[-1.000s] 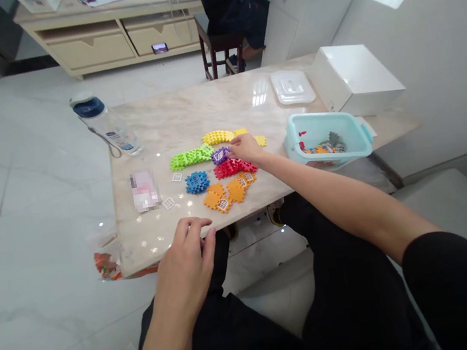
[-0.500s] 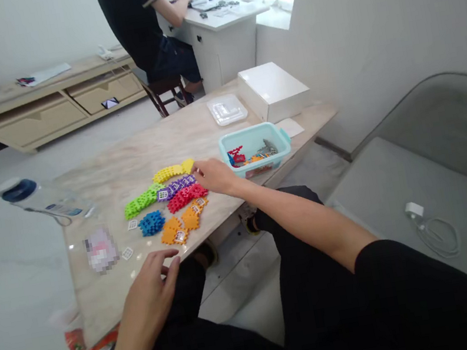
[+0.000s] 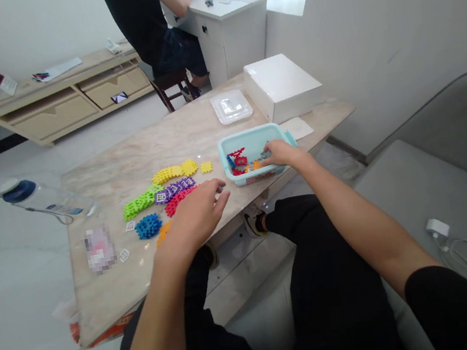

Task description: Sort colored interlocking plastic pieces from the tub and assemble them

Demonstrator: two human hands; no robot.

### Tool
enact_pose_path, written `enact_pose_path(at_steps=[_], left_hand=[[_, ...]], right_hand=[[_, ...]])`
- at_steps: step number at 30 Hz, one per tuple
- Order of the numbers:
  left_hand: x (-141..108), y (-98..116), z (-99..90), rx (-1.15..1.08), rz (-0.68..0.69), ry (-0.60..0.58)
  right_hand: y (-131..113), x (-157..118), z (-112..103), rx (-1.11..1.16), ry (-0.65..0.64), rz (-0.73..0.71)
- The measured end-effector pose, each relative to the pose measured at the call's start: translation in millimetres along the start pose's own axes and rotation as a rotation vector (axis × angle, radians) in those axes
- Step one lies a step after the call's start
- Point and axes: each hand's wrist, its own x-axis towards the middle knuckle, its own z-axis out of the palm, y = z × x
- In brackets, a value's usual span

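Our right hand's fingers dip into the teal plastic bin, over small coloured pieces; we cannot tell whether they clamp anything. Our left hand hovers with its fingers spread apart, just beside the red interlocking plastic blocks. Green, yellow, purple and blue blocks lie around them, mid-frame on the marble desk.

The bare right hand reaches forward at the end of an extended right forearm, palm down, its fingers curving downward. The left hand hovers lower and nearer the body, also palm down, its fingers loosely spread and slightly curled, with the left forearm angled up from the bottom of the view.
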Motion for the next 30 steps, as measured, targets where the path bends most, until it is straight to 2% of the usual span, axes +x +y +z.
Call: enact_pose_path(at_steps=[2, 4, 7, 9, 11, 13, 19, 24, 26, 30], left_hand=[[18, 19, 16.0, 0.076, 0.033, -0.014], [21, 38, 36.4, 0.116, 0.056, -0.093], [7, 62, 62.6, 0.094, 0.128, -0.3], [-6, 74, 71.6, 0.113, 0.176, -0.42], [-16, 79, 73.1, 0.154, 0.2, -0.48], [-23, 79, 69.0, 0.201, 0.2, -0.49], [-36, 57, 49.7, 0.32, 0.108, -0.486], [-47, 46, 47.4, 0.322, 0.07, -0.507], [-49, 45, 48.4, 0.307, 0.07, -0.504], [-50, 45, 48.4, 0.303, 0.068, -0.494]], right_hand=[[-3, 11, 2, -0.076, -0.075, -0.019], [-7, 22, 3, -0.139, -0.163, -0.033], [-9, 34, 6, -0.175, -0.243, -0.07], [-7, 38, 9, -0.184, -0.248, -0.119], [-4, 40, 12, -0.184, -0.232, -0.169], [-3, 40, 15, -0.167, -0.199, -0.186], [-5, 42, 23, -0.104, -0.051, -0.07], [-2, 46, 26, -0.073, 0.024, -0.166], [-3, 48, 26, -0.061, 0.017, -0.258], [-16, 52, 31, -0.095, -0.131, -0.42]])
